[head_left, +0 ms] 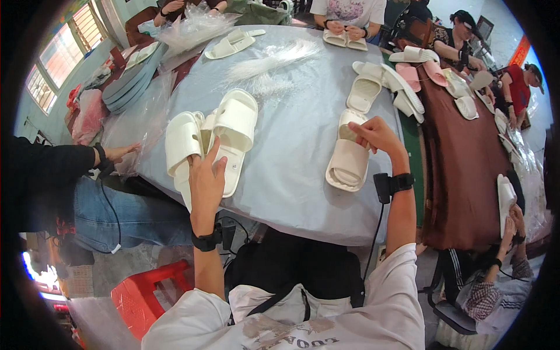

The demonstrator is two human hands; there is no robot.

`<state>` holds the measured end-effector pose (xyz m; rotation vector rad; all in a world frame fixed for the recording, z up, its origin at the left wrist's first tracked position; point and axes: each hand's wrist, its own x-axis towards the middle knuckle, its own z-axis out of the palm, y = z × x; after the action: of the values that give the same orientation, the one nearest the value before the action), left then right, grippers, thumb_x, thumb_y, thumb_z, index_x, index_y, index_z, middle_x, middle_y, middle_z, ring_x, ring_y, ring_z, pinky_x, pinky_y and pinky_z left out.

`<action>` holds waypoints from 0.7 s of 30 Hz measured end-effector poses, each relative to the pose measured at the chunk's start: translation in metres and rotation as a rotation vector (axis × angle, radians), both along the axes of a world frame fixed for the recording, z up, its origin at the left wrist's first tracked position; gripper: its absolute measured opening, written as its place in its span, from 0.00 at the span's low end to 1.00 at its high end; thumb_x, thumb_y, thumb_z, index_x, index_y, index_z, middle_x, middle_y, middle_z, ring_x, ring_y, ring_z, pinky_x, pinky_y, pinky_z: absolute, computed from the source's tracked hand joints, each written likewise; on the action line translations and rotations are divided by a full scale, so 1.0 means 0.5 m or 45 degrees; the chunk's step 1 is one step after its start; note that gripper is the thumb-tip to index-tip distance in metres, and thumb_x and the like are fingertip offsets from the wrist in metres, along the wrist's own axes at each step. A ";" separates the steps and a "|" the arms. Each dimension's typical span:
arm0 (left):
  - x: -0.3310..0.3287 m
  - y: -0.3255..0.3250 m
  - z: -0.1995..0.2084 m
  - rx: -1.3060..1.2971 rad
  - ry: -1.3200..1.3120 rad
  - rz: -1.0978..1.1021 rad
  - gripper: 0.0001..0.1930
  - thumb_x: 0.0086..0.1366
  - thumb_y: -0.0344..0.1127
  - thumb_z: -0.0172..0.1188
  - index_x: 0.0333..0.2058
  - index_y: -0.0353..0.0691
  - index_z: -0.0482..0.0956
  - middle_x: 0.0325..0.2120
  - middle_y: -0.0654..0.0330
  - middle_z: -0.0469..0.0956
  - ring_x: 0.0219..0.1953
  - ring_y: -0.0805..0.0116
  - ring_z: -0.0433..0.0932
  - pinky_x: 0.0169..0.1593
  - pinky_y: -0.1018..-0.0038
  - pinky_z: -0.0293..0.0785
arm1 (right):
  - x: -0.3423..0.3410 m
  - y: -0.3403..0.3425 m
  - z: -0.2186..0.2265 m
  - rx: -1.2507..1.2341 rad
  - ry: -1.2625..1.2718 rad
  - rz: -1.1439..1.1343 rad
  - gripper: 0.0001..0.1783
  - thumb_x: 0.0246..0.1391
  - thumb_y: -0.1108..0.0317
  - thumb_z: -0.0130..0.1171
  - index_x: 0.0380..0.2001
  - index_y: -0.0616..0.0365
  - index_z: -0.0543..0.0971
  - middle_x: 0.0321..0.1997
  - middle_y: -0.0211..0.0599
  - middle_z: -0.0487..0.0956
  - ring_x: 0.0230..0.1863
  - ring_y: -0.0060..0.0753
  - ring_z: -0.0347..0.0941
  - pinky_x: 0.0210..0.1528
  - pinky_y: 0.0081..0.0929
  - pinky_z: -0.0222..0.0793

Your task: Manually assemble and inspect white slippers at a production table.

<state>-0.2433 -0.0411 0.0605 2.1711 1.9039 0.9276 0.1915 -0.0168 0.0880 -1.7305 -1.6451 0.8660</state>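
A cluster of cream-white slide slippers (236, 125) lies in front of me on the left side of the grey-covered table. My left hand (207, 178) rests against them with fingers stretched out and apart, the index finger reaching between two slippers. To the right lies another cream slipper (347, 166), its broad strap toward me. Over its far part is my right hand (378, 137), curled with thumb and fingertips pressed together near the strap. Whatever is between those fingertips is too small to make out. Just beyond lies a further cream slipper (365, 87).
Thin clear plastic strips (274, 61) are heaped mid-table, with a slipper pair (233, 44) farther back. A brown-covered table (461, 175) at right bears white and pink slippers. Co-workers sit around; one person's hand (119, 153) is at my left. A red stool (146, 297) stands below.
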 end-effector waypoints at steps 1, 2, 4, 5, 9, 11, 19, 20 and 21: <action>0.001 -0.004 0.001 -0.028 -0.057 -0.017 0.25 0.71 0.39 0.58 0.66 0.50 0.73 0.56 0.29 0.70 0.62 0.33 0.66 0.63 0.53 0.64 | 0.020 0.001 -0.023 0.003 0.008 0.002 0.37 0.60 0.38 0.63 0.17 0.66 0.83 0.15 0.34 0.79 0.10 0.21 0.68 0.13 0.20 0.61; 0.002 -0.011 0.003 -0.056 -0.115 -0.034 0.24 0.71 0.38 0.58 0.65 0.49 0.74 0.58 0.26 0.67 0.64 0.30 0.63 0.65 0.50 0.62 | 0.040 0.002 -0.053 0.140 0.178 -0.017 0.35 0.62 0.40 0.62 0.17 0.65 0.83 0.14 0.34 0.79 0.09 0.19 0.67 0.12 0.19 0.58; 0.006 -0.056 0.017 0.009 0.002 0.026 0.24 0.71 0.38 0.57 0.65 0.49 0.74 0.58 0.28 0.68 0.65 0.31 0.63 0.65 0.50 0.62 | 0.061 0.005 -0.088 0.278 0.362 -0.034 0.34 0.63 0.43 0.62 0.17 0.64 0.83 0.13 0.34 0.78 0.09 0.17 0.65 0.11 0.18 0.54; 0.010 -0.085 0.033 0.069 0.106 0.085 0.24 0.71 0.39 0.57 0.65 0.49 0.74 0.59 0.30 0.68 0.65 0.32 0.63 0.66 0.49 0.62 | 0.064 0.006 -0.099 0.324 0.471 -0.068 0.33 0.64 0.44 0.61 0.16 0.64 0.83 0.13 0.34 0.78 0.08 0.16 0.63 0.11 0.18 0.51; 0.133 -0.211 0.185 -0.153 -0.294 -0.651 0.20 0.71 0.37 0.58 0.60 0.43 0.78 0.60 0.45 0.74 0.66 0.47 0.68 0.68 0.57 0.63 | 0.061 0.002 -0.124 0.437 0.640 -0.113 0.31 0.65 0.47 0.61 0.17 0.62 0.82 0.13 0.33 0.78 0.08 0.13 0.61 0.12 0.17 0.46; 0.236 -0.252 0.193 -0.316 -0.766 -1.708 0.20 0.69 0.43 0.59 0.53 0.36 0.80 0.56 0.50 0.79 0.59 0.47 0.75 0.64 0.59 0.69 | 0.070 0.000 -0.140 0.493 0.648 -0.144 0.29 0.67 0.48 0.60 0.19 0.61 0.83 0.14 0.33 0.79 0.09 0.12 0.58 0.13 0.17 0.44; 0.447 -0.466 0.203 0.299 -1.367 -2.706 0.22 0.71 0.54 0.51 0.49 0.43 0.79 0.53 0.60 0.78 0.58 0.51 0.73 0.59 0.48 0.66 | 0.054 -0.013 -0.138 0.564 0.579 -0.107 0.28 0.69 0.49 0.57 0.21 0.60 0.82 0.15 0.31 0.78 0.11 0.10 0.59 0.16 0.16 0.48; 0.451 -0.487 0.195 0.315 -1.340 -2.675 0.20 0.70 0.52 0.52 0.48 0.43 0.79 0.52 0.60 0.78 0.57 0.51 0.74 0.59 0.49 0.67 | 0.054 -0.012 -0.140 0.558 0.581 -0.108 0.28 0.69 0.49 0.57 0.22 0.60 0.82 0.15 0.30 0.78 0.12 0.10 0.59 0.16 0.16 0.47; 0.437 -0.484 0.193 0.318 -1.313 -2.646 0.19 0.69 0.51 0.53 0.47 0.42 0.79 0.50 0.60 0.78 0.56 0.51 0.75 0.58 0.50 0.67 | 0.046 -0.014 -0.142 0.550 0.588 -0.115 0.28 0.69 0.49 0.57 0.22 0.60 0.83 0.15 0.29 0.78 0.12 0.09 0.59 0.17 0.16 0.47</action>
<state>-0.0247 -0.2833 0.1570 1.6659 -0.9640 1.0552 0.2146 -0.0238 0.0170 -1.1912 -1.3124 0.7319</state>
